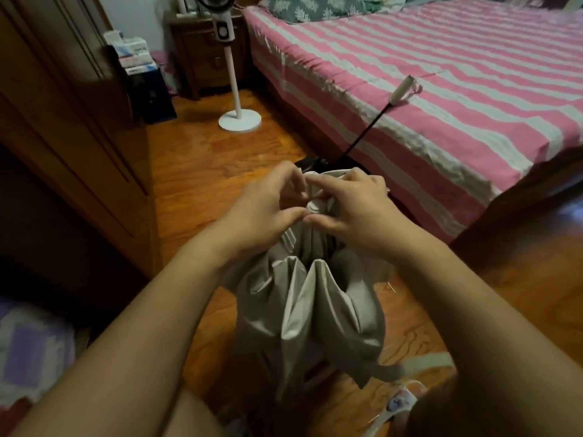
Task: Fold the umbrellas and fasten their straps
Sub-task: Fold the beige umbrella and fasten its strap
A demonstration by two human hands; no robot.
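Observation:
A grey-beige umbrella hangs collapsed in front of me, its canopy folds bunched and pointing down toward my lap. My left hand and my right hand meet at its upper end, fingers curled and pinching the gathered fabric around a small round cap or button. A second umbrella lies behind them: its black shaft runs up to a white handle resting on the bed, and its dark canopy is mostly hidden behind my hands.
A bed with a pink and white striped sheet fills the right. A white standing fan is on the wooden floor beside a dark nightstand. A wooden wardrobe stands along the left.

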